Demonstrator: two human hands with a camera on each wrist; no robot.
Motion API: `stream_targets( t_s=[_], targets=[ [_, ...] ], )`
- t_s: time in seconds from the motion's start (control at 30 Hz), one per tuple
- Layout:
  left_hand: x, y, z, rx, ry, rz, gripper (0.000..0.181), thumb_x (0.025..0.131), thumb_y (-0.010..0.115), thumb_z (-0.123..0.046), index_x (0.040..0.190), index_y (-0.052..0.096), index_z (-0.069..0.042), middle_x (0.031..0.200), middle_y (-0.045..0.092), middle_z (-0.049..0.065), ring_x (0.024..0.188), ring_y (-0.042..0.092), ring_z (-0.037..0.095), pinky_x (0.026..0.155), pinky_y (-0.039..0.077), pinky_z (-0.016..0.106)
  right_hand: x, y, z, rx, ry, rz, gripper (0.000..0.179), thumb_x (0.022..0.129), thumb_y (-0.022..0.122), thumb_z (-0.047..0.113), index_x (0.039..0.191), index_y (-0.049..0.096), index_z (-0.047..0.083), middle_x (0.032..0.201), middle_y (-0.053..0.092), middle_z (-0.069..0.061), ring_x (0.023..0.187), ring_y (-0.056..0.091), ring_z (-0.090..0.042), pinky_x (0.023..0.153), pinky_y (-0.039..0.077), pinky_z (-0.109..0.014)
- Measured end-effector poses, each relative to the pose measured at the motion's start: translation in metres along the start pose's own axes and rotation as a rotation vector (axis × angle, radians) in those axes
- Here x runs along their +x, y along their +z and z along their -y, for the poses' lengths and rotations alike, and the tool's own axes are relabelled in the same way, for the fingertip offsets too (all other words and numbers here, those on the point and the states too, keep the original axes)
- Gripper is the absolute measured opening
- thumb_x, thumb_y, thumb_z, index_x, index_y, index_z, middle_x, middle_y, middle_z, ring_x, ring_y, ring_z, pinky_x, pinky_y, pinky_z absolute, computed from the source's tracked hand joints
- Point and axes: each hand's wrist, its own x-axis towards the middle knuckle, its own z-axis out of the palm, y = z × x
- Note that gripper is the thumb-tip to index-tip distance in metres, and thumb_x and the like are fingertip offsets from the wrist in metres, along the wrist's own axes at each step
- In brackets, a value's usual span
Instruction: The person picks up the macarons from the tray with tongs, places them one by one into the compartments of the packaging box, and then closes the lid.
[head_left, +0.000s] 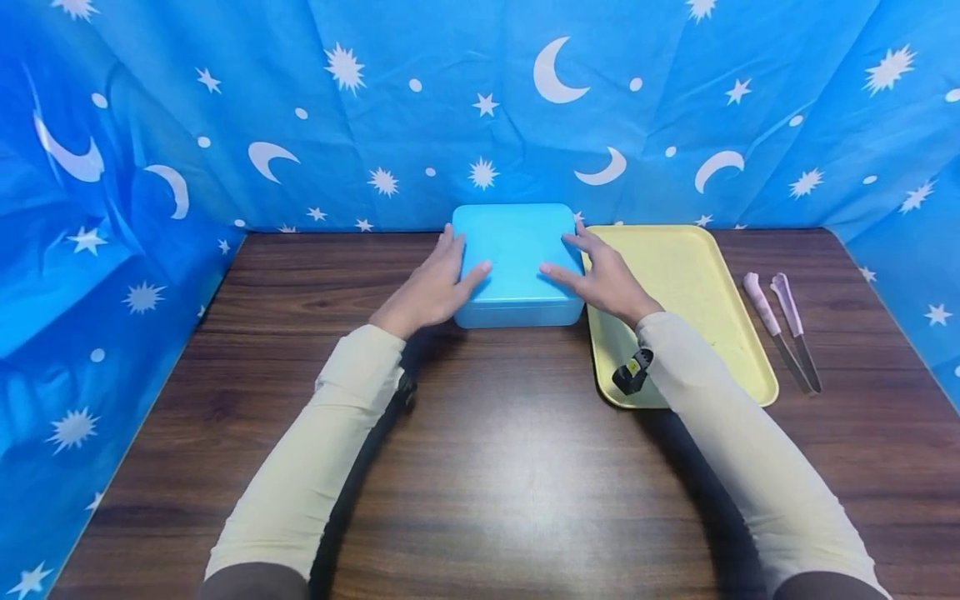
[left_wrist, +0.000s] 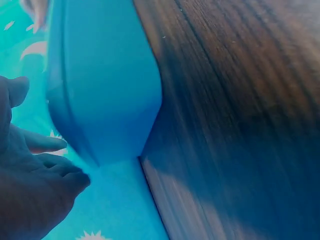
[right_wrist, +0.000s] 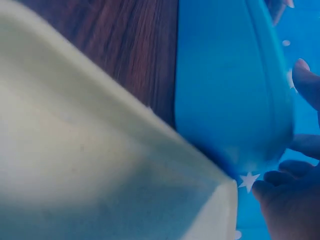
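A light-blue lidded box [head_left: 517, 250] stands at the back of the wooden table, its lid on. At its left side is my left hand [head_left: 429, 287], fingers extended and thumb reaching over the lid's edge. My right hand [head_left: 606, 279] mirrors it on the right, with spread fingers by the lid's right edge. In the left wrist view, the fingers of the left hand [left_wrist: 37, 175] are close beside the box [left_wrist: 110, 75]. The right wrist view has the right hand [right_wrist: 295, 195] near the box's corner [right_wrist: 230, 85]. Whether the fingertips touch is hard to tell.
A yellow tray [head_left: 675, 292] lies right of the box, under my right forearm. Beyond it are two slim metal pieces with pink ends [head_left: 787, 304]; I cannot tell if they are joined. A blue moon-and-star cloth [head_left: 450, 108] hangs behind the table [head_left: 480, 467].
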Motion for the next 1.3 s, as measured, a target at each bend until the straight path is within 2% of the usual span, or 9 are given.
stream_targets(
  t_s=[0.13,0.3,0.7,1.0,1.17,1.3],
  targets=[
    [0.014,0.010,-0.006,0.106,0.033,0.000,0.081,0.108,0.030,-0.054,0.159,0.010,0.006,0.167,-0.005,0.023,0.155,-0.007,0.032,0.124,0.001,0.040,0.007,0.001,-0.004,-0.008,0.023,0.000,0.086,0.095,0.068,0.050,0.158,0.032,0.003,0.169,0.010,-0.012,0.155,0.010,-0.027,0.122,0.019,-0.050],
    [0.019,0.016,-0.005,0.178,0.019,-0.006,0.081,0.108,0.027,-0.054,0.159,0.008,0.005,0.168,-0.003,0.021,0.155,-0.007,0.030,0.124,0.000,0.037,0.011,0.004,-0.004,-0.026,0.040,-0.005,0.089,0.093,0.068,0.054,0.159,0.032,0.006,0.169,0.012,-0.010,0.155,0.011,-0.026,0.122,0.019,-0.049],
    [0.021,0.016,0.002,0.195,0.016,0.049,0.083,0.107,0.024,-0.057,0.161,0.001,0.001,0.169,-0.009,0.016,0.154,-0.015,0.025,0.123,-0.003,0.038,0.009,0.006,0.000,-0.066,0.043,0.009,0.092,0.094,0.067,0.053,0.160,0.026,0.004,0.169,0.007,-0.011,0.155,0.009,-0.028,0.122,0.018,-0.048],
    [0.017,0.011,0.005,0.198,0.028,0.051,0.081,0.108,0.024,-0.055,0.161,0.001,0.001,0.169,-0.009,0.016,0.155,-0.013,0.027,0.124,-0.002,0.038,0.009,0.015,0.003,-0.049,0.064,-0.016,0.093,0.094,0.067,0.055,0.160,0.025,0.005,0.170,0.005,-0.008,0.155,0.008,-0.028,0.122,0.017,-0.048],
    [0.011,0.008,0.001,0.176,0.018,0.008,0.081,0.107,0.032,-0.055,0.161,0.009,0.001,0.169,0.000,0.016,0.156,-0.004,0.027,0.124,0.003,0.039,0.005,0.008,0.012,-0.117,0.053,0.011,0.092,0.095,0.066,0.053,0.159,0.027,0.001,0.169,0.009,-0.013,0.155,0.012,-0.030,0.122,0.018,-0.048],
    [-0.003,0.003,-0.006,0.148,0.037,-0.119,0.072,0.107,0.044,-0.046,0.158,0.027,0.001,0.167,0.018,0.019,0.154,0.017,0.032,0.123,0.017,0.046,-0.009,-0.007,0.021,-0.153,0.026,-0.024,0.082,0.097,0.066,0.047,0.155,0.036,-0.001,0.166,0.022,-0.017,0.153,0.020,-0.032,0.121,0.021,-0.050]
  ],
)
